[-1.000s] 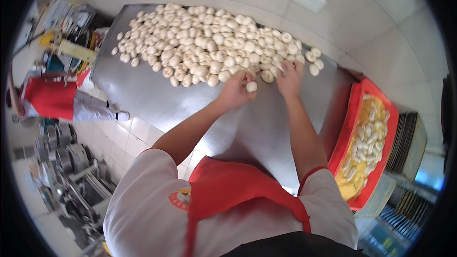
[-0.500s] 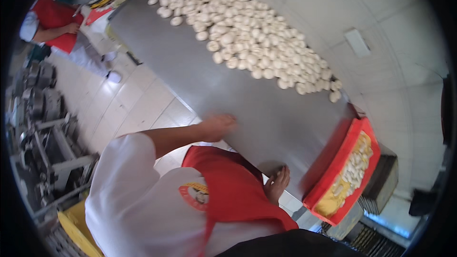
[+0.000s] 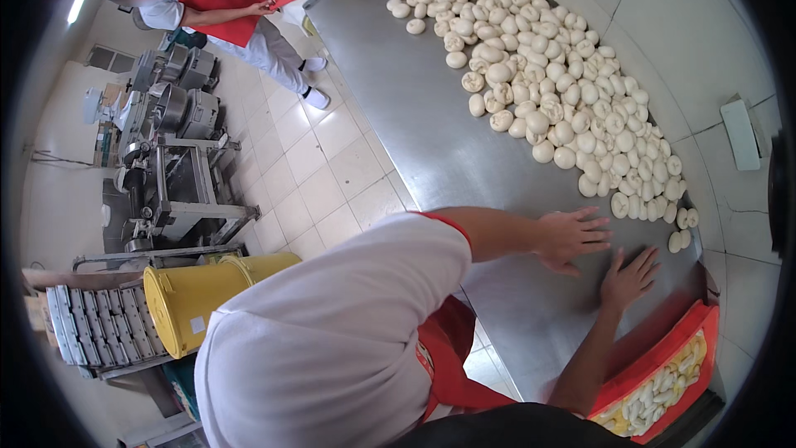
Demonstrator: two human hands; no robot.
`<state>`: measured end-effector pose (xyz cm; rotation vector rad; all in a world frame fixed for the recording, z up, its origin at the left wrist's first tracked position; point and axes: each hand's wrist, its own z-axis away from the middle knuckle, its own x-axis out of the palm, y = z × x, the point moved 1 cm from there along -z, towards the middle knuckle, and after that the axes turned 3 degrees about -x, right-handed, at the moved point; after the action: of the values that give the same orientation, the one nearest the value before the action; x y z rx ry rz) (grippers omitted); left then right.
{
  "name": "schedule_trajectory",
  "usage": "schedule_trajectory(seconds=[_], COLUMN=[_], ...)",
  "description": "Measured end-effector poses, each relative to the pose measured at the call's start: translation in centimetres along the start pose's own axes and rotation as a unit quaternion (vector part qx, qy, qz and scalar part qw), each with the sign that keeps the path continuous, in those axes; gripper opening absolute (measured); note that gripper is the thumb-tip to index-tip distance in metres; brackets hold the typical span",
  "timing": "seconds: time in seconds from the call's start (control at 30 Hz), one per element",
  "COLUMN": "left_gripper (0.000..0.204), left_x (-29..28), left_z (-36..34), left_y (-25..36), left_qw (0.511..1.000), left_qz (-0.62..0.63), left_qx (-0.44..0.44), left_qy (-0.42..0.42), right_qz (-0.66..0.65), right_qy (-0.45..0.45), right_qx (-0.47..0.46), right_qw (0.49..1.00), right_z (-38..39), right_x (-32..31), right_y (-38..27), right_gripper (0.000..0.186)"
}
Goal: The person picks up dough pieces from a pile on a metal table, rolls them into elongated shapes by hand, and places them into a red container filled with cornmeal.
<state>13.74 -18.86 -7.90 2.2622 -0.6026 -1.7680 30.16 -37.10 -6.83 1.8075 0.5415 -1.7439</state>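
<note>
My left hand and right hand are side by side over the steel table, palms down, fingers spread and mostly straight, with nothing visible in either; from this high angle I can't tell whether the palms press on the metal or hover just above it. The dough balls, as I take them to be, lie heaped along the far side against the wall, a few of them close to my fingertips but apart from them. I judge this to be flat-hand work at the near edge of the heap; picking one up from here would call for a short reach forward and curled fingers. A small pair sits off the heap, between my right hand and the wall. The red tub, holding pale pieces on something yellow, stands just beside my right forearm, so its side limits me there. My left sleeve fills much of the near view. Well off to the left are a co-worker in a red apron, metal machinery and a yellow bin.
</note>
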Motion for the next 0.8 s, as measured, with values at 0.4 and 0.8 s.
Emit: schedule_trajectory(seconds=[0.4, 0.8], left_gripper=[0.074, 0.041], left_x=[-4.7, -5.8], left_z=[19.4, 11.6], left_y=[8.3, 16.1], left_qw=[0.984, 0.933], left_qz=[-0.041, 0.323], left_qx=[-0.102, -0.158], left_qy=[-0.138, -0.029], right_qz=[-0.078, -0.888], right_qy=[0.112, 0.061], right_qx=[-0.143, 0.336], right_qw=[0.98, 0.308], right_z=[21.0, 25.8], right_x=[-1.0, -5.0], right_y=[-3.3, -10.3], right_gripper=[0.077, 0.04])
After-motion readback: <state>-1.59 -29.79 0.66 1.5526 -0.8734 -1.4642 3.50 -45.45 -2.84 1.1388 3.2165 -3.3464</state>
